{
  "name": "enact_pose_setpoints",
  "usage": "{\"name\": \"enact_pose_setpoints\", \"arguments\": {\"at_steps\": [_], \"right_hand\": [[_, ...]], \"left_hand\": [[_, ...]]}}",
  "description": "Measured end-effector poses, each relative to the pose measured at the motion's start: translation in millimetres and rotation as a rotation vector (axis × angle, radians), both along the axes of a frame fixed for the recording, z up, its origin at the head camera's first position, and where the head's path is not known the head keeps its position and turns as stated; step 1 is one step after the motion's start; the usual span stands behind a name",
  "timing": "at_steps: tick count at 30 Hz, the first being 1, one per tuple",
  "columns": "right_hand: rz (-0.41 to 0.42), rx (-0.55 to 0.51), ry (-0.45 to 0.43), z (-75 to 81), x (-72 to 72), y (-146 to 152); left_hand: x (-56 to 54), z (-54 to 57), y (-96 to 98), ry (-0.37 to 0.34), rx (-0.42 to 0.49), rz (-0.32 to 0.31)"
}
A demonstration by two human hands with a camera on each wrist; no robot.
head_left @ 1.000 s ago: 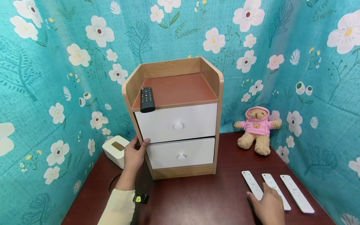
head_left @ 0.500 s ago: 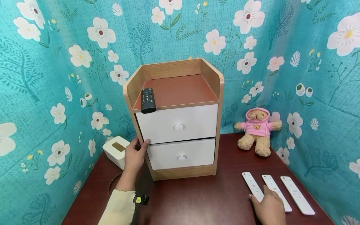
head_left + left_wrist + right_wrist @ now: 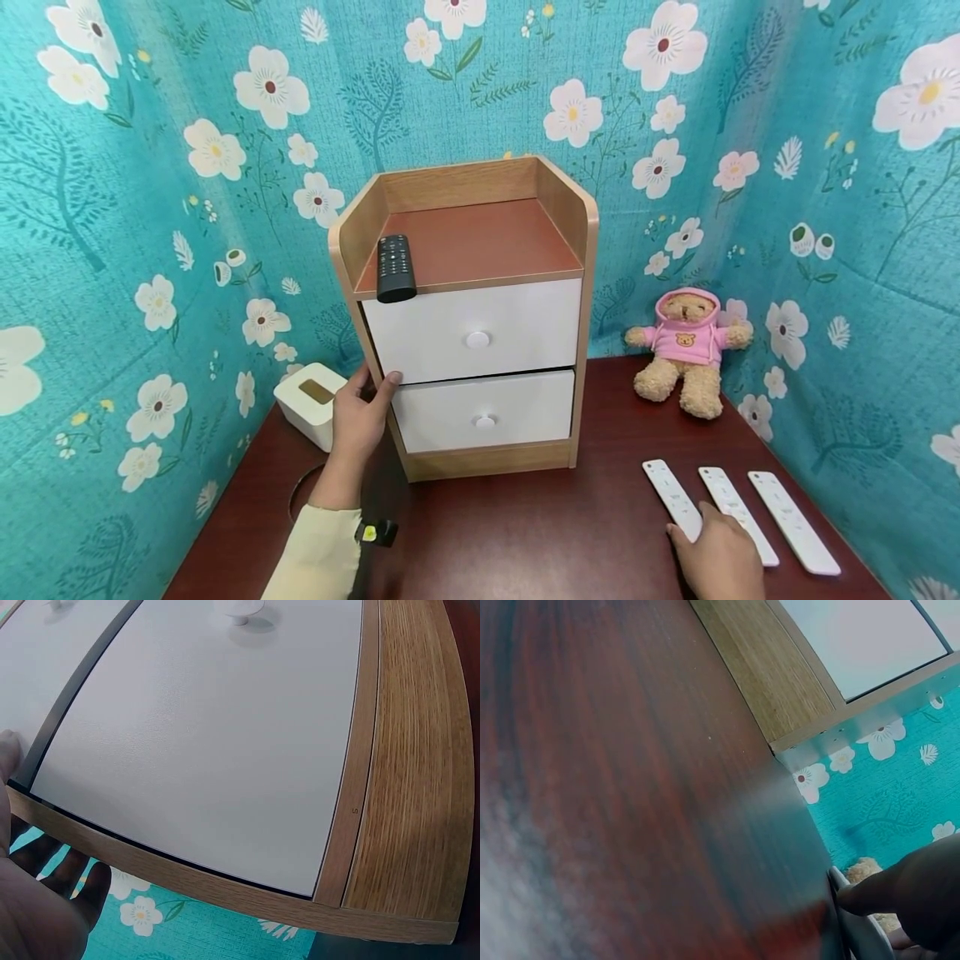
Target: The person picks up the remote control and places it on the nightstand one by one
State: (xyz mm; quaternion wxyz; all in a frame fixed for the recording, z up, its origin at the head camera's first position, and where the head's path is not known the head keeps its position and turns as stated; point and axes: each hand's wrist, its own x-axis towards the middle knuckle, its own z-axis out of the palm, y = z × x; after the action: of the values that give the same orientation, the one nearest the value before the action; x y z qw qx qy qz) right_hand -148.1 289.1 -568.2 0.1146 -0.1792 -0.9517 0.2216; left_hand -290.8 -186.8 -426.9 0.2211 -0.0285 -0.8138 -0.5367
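My left hand (image 3: 358,421) grips the left side panel of a small wooden nightstand (image 3: 487,457) with two white drawers, thumb on the front edge. In the left wrist view, the fingers (image 3: 94,889) reach behind that panel. At the lower right, my right hand (image 3: 718,554) pinches the near end of the leftmost white remote control (image 3: 671,496), thumb along its left edge. The right wrist view shows the thumb (image 3: 870,892) against this remote's edge. The middle white remote (image 3: 738,508) and right white remote (image 3: 793,521) lie alongside on the dark red table (image 3: 517,533).
A black remote (image 3: 395,271) lies on the nightstand's top, jutting over its front edge. Left of the nightstand stands a white tissue box (image 3: 303,408). A teddy bear (image 3: 686,342) in a pink hoodie sits at the back right. Teal floral cloth (image 3: 465,92) surrounds the table.
My right hand's fingers have closed on the leftmost white remote, which has shifted slightly left. My left hand stays on the nightstand. The head view has tilted slightly.
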Motion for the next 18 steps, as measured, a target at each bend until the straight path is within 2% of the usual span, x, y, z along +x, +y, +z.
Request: {"name": "enact_pose_setpoints", "arguments": {"at_steps": [4,9,18], "right_hand": [[-0.026,-0.02,-0.08,2.6,0.5,1.0],[-0.032,-0.046,-0.128,3.4,0.1,2.3],[-0.022,-0.068,-0.108,7.4,1.5,4.1]], "left_hand": [[0.0,-0.4,0.0,-0.001,0.005,0.0],[0.1,-0.2,0.2,-0.003,-0.002,0.006],[1.2,0.6,0.8,0.004,0.002,0.0]]}}
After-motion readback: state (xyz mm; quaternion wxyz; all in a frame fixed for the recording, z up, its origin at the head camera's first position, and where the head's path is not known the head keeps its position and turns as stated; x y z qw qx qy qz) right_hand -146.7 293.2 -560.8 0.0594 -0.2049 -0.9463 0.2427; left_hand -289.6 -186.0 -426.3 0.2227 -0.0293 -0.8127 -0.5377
